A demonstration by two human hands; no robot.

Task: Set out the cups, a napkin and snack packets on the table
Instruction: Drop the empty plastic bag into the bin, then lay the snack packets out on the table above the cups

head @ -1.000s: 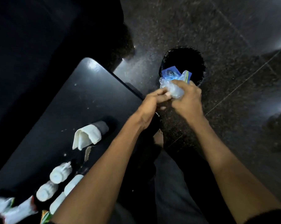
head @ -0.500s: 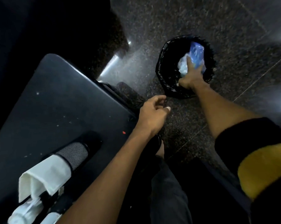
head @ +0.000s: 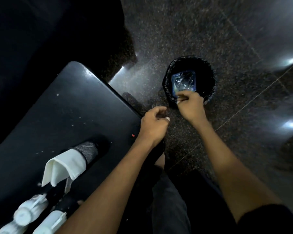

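Observation:
A blue and clear snack packet lies inside a black-lined waste bin on the floor. My right hand hovers over the bin's near rim, just below the packet, with its fingers loosely curled and nothing visibly in them. My left hand hangs beside the table's corner, loosely curled and empty. A folded white napkin stands in a mesh holder on the black table.
Several white capped containers lie at the table's near left end. Crumbs and a small red speck dot the tabletop. Dark speckled floor surrounds the bin. My legs are below the table edge.
My right hand carried the packet from in front of me into the bin, let go of it and drew back to the rim. My left hand stayed by the table corner.

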